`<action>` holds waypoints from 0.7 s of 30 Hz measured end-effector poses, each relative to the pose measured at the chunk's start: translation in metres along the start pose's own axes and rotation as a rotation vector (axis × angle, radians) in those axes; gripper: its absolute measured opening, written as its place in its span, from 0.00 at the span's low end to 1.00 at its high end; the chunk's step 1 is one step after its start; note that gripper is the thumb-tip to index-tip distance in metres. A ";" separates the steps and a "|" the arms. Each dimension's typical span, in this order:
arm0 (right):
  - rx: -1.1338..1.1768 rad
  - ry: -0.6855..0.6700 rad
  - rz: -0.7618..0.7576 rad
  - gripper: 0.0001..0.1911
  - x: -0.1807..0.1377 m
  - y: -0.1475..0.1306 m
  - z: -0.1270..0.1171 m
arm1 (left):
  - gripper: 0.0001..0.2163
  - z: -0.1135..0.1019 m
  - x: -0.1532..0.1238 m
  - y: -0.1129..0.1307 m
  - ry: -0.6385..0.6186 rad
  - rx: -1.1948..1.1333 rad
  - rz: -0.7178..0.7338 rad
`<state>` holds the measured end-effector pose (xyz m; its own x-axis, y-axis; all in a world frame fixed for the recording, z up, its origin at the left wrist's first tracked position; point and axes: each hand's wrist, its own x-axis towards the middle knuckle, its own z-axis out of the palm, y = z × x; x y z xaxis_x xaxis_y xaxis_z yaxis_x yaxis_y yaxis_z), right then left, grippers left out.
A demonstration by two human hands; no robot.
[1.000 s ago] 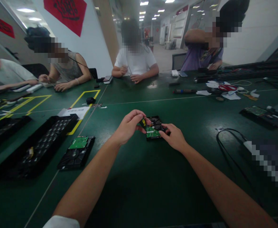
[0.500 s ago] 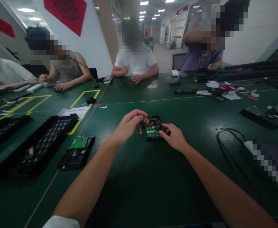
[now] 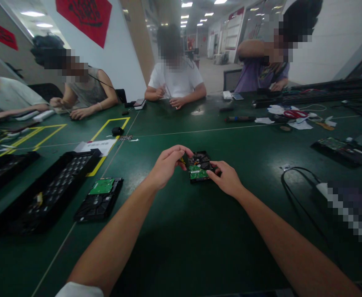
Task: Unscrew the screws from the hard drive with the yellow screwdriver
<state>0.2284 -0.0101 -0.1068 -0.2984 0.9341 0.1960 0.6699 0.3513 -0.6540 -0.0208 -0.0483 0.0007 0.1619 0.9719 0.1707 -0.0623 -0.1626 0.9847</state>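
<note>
A black hard drive (image 3: 199, 172) with a green circuit board on its near half lies on the green table in front of me. My right hand (image 3: 226, 177) grips its right edge, thumb on the near corner. At the drive's far left side, my left hand (image 3: 170, 163) is closed with curled fingers. Between these fingers shows a small yellow and dark piece (image 3: 182, 160), mostly hidden, too small to name. Left of my left forearm lies a second hard drive (image 3: 99, 202), its green board at the far end.
A long black tray (image 3: 54, 185) stands at the left, beside a paper sheet (image 3: 102, 145). At the right are another drive (image 3: 338, 150) and a black cable (image 3: 287, 194). Several people sit across the table; a marker-like stick (image 3: 240, 119) lies near white scraps (image 3: 301, 123).
My left fingers have drawn slightly left, away from the drive's far left corner, and the yellow piece has moved with them. My right hand and the drive stay nearly in place.
</note>
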 end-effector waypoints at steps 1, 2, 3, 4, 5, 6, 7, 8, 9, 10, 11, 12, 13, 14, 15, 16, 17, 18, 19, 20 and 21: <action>0.001 0.003 0.001 0.25 0.000 0.000 0.000 | 0.11 0.000 0.000 -0.001 -0.018 0.000 -0.002; 0.000 0.007 0.003 0.25 0.000 0.000 0.000 | 0.11 -0.001 0.000 -0.002 -0.030 0.003 -0.004; -0.001 0.008 0.006 0.25 0.000 0.000 0.000 | 0.11 -0.001 0.000 -0.003 -0.031 0.009 -0.002; -0.001 0.007 0.009 0.25 -0.001 -0.001 0.000 | 0.10 -0.001 0.000 -0.004 -0.026 0.019 0.001; 0.000 0.004 0.010 0.25 -0.001 -0.001 -0.001 | 0.10 -0.002 0.001 -0.005 -0.016 0.030 0.007; 0.002 0.000 0.011 0.25 -0.001 -0.002 -0.001 | 0.10 -0.002 0.001 -0.005 -0.006 0.041 0.012; 0.003 -0.005 0.014 0.25 -0.001 -0.002 -0.002 | 0.10 -0.003 0.002 -0.005 0.003 0.050 0.017; 0.003 -0.011 0.017 0.25 -0.001 -0.003 -0.002 | 0.11 -0.004 0.002 -0.005 0.008 0.055 0.019; 0.003 -0.015 0.022 0.25 -0.001 -0.004 -0.003 | 0.11 -0.005 0.002 -0.005 0.006 0.055 0.017; 0.004 -0.018 0.028 0.25 -0.002 -0.004 -0.003 | 0.12 -0.006 0.002 -0.005 -0.003 0.049 0.012; 0.006 -0.019 0.031 0.24 -0.002 -0.004 -0.003 | 0.12 -0.007 0.002 -0.005 -0.013 0.034 0.006; 0.009 -0.018 0.031 0.24 -0.002 -0.004 -0.003 | 0.12 -0.007 0.002 -0.005 -0.025 0.013 -0.002; 0.011 -0.015 0.026 0.24 -0.002 -0.004 -0.002 | 0.12 -0.007 0.002 -0.005 -0.036 -0.013 -0.009; 0.010 -0.013 0.019 0.24 -0.002 -0.004 -0.002 | 0.12 -0.006 0.001 -0.005 -0.046 -0.042 -0.018; 0.004 -0.009 0.011 0.24 -0.001 -0.004 -0.002 | 0.11 -0.006 0.001 -0.005 -0.055 -0.071 -0.026; -0.004 -0.005 0.003 0.25 -0.001 -0.004 -0.002 | 0.10 -0.005 0.000 -0.005 -0.061 -0.097 -0.031; -0.010 -0.002 -0.002 0.25 -0.001 -0.004 -0.002 | 0.10 -0.004 0.000 -0.005 -0.066 -0.118 -0.035; -0.015 0.001 -0.004 0.25 -0.001 -0.004 -0.002 | 0.09 -0.004 -0.001 -0.004 -0.068 -0.135 -0.038; -0.017 0.000 -0.005 0.25 0.000 -0.004 -0.003 | 0.08 -0.003 -0.001 -0.004 -0.070 -0.148 -0.039; -0.017 -0.003 -0.004 0.25 0.000 -0.004 -0.003 | 0.07 -0.003 -0.001 -0.003 -0.072 -0.156 -0.041; -0.015 -0.005 -0.001 0.25 0.000 -0.004 -0.003 | 0.07 -0.002 -0.001 -0.003 -0.075 -0.157 -0.043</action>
<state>0.2276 -0.0113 -0.1017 -0.3026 0.9334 0.1928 0.6798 0.3532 -0.6427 -0.0231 -0.0486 -0.0023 0.2407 0.9610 0.1364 -0.2053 -0.0870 0.9748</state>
